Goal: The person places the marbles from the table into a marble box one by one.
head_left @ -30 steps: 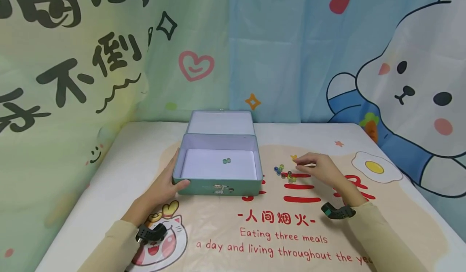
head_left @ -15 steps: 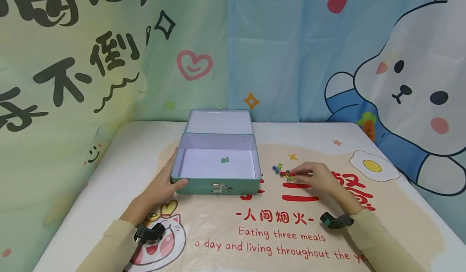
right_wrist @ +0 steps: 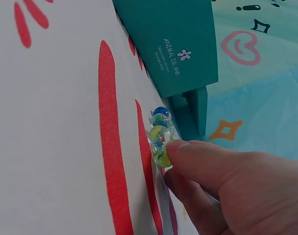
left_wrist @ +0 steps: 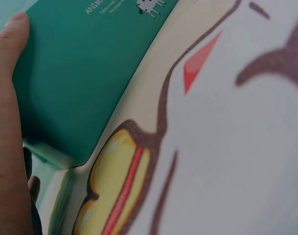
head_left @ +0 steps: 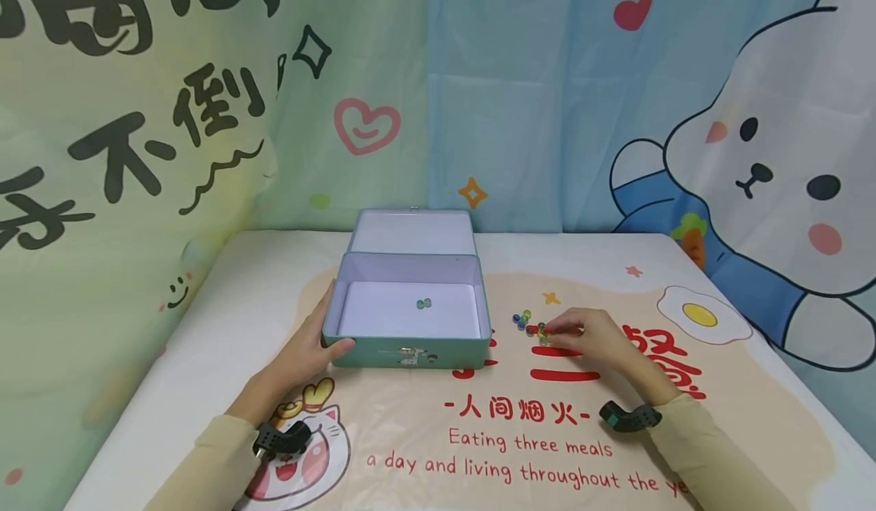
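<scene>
The left hand [head_left: 315, 345] grips the tin [head_left: 383, 353]. The right hand [head_left: 597, 336] is narrowed at the marbles [right_wrist: 159, 135]; whether one's pinched, I can't tell. A clumsy nudge could scatter them.

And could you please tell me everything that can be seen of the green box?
The green box is rectangular, seemingly painted metal, with a pale lilac interior. Its lid is folded back behind it. One side wall carries a flower and "ANIMAL ISLAND" lettering; the front bears small pictures. It stands upright on the table, two greenish marbles inside. The left hand grips its left side, thumb at the front.
</scene>
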Tool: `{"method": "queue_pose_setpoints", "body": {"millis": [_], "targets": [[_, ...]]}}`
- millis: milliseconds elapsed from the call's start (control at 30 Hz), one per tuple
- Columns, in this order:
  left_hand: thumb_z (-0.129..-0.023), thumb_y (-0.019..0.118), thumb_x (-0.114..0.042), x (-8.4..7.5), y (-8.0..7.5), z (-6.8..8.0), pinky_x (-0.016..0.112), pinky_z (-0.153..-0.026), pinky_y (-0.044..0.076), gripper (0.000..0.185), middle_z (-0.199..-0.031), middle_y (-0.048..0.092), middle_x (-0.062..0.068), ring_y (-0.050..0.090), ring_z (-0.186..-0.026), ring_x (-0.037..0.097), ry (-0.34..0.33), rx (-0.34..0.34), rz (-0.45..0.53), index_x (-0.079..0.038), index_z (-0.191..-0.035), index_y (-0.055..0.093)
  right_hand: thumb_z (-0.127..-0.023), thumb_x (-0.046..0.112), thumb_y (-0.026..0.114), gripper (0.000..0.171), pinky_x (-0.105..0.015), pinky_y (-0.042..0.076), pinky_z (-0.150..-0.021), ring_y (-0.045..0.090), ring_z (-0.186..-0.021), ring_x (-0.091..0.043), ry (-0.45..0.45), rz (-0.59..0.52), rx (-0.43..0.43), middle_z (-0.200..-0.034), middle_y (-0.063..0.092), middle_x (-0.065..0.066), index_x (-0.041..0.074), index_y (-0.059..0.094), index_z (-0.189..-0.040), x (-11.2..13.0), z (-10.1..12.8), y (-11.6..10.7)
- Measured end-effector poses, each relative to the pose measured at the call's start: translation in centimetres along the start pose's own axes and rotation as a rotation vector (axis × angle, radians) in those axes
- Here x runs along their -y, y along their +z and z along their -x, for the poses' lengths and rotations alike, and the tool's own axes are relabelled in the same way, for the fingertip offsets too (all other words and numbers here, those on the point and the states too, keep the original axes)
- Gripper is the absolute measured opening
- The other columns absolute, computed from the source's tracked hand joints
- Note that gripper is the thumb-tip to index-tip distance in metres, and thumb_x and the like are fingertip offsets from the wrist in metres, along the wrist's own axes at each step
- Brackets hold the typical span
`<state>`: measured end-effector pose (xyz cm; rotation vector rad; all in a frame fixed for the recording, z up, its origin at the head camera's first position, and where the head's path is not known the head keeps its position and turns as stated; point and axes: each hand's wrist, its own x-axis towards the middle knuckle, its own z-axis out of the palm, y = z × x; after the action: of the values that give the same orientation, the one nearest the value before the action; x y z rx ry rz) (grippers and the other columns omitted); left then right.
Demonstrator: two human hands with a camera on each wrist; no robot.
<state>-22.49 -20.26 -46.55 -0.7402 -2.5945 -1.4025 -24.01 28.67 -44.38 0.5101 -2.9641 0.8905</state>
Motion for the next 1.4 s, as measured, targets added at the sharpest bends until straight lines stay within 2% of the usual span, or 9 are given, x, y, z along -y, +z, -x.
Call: {"method": "queue_pose_setpoints", "body": {"millis": [133, 333, 400, 567, 667, 900, 1100, 1400], "targets": [[-0.084, 0.068, -0.040, -0.6, -0.1, 0.1, 0.063, -0.111, 0.015, 0.104, -0.161, 0.003, 0.011, 0.010, -0.146, 0.034, -0.003, 0.000, 0.009, -0.026, -0.153, -0.008, -0.081, 0.022, 0.076, 0.021, -0.032, 0.052, -0.085, 0.062, -0.094, -0.015, 0.009, -0.002, 0.004, -0.098, 0.071, 0.004, 0.020, 0.075, -0.102, 0.1, -0.1, 0.1], [-0.085, 0.068, -0.037, -3.5, -0.7, 0.3, 0.066, -0.109, 0.016, 0.103, -0.158, 0.005, 0.023, 0.012, -0.144, 0.043, 0.003, 0.011, 0.026, -0.012, -0.153, -0.005, -0.082, 0.021, 0.075, 0.020, -0.032, 0.052, -0.085, 0.062, -0.095, -0.016, 0.012, -0.013, 0.018, -0.099, 0.071, 0.003, 0.020, 0.074, -0.102, 0.2, -0.1, 0.2], [-0.085, 0.068, -0.037, -3.1, -0.6, 0.3, 0.065, -0.110, 0.015, 0.102, -0.159, 0.004, 0.021, 0.011, -0.144, 0.041, -0.007, 0.011, 0.022, -0.014, -0.153, -0.005, -0.082, 0.021, 0.075, 0.020, -0.032, 0.052, -0.085, 0.062, -0.095, -0.016, 0.019, -0.014, 0.024, -0.099, 0.071, 0.003, 0.019, 0.074, -0.102, 0.1, -0.1, 0.2], [-0.084, 0.068, -0.041, -0.7, -0.1, 0.0, 0.063, -0.111, 0.016, 0.103, -0.161, 0.003, 0.010, 0.011, -0.146, 0.034, -0.014, 0.003, -0.006, -0.027, -0.153, -0.008, -0.082, 0.019, 0.075, 0.020, -0.035, 0.052, -0.086, 0.062, -0.095, -0.017, 0.018, -0.008, 0.030, -0.100, 0.071, 0.002, 0.019, 0.074, -0.102, 0.1, -0.1, 0.1], [-0.084, 0.068, -0.044, -0.1, 0.0, 0.0, 0.063, -0.111, 0.016, 0.103, -0.161, 0.003, 0.008, 0.011, -0.146, 0.033, -0.007, 0.001, -0.014, -0.031, -0.152, -0.008, -0.082, 0.019, 0.075, 0.021, -0.035, 0.051, -0.086, 0.062, -0.095, -0.016, 0.021, 0.007, 0.029, -0.100, 0.071, 0.002, 0.020, 0.074, -0.102, 0.0, -0.2, 0.2], [-0.083, 0.068, -0.045, 0.0, 0.0, 0.1, 0.062, -0.112, 0.015, 0.104, -0.161, 0.002, 0.006, 0.010, -0.147, 0.031, -0.006, 0.000, -0.008, -0.031, -0.152, -0.009, -0.082, 0.015, 0.074, 0.022, -0.041, 0.053, -0.087, 0.063, -0.096, -0.019, 0.008, 0.013, 0.025, -0.100, 0.071, 0.000, 0.017, 0.074, -0.104, 0.1, -0.1, 0.3], [-0.083, 0.068, -0.043, 0.2, 0.0, 0.1, 0.062, -0.112, 0.016, 0.104, -0.161, 0.002, 0.006, 0.010, -0.147, 0.032, -0.005, -0.001, -0.005, -0.031, -0.152, -0.009, -0.081, 0.014, 0.075, 0.023, -0.040, 0.054, -0.086, 0.064, -0.095, -0.019, 0.009, 0.027, 0.020, -0.100, 0.070, 0.000, 0.017, 0.074, -0.104, 0.3, -0.1, 0.3], [-0.084, 0.066, -0.047, -0.5, -0.1, 0.1, 0.061, -0.112, 0.015, 0.103, -0.161, 0.001, 0.006, 0.009, -0.147, 0.032, -0.019, -0.001, -0.006, -0.032, -0.152, -0.009, -0.081, 0.016, 0.076, 0.021, -0.040, 0.054, -0.085, 0.063, -0.094, -0.019, 0.001, 0.059, 0.009, -0.098, 0.071, 0.001, 0.017, 0.075, -0.101, 0.3, 0.0, 0.4]]}}
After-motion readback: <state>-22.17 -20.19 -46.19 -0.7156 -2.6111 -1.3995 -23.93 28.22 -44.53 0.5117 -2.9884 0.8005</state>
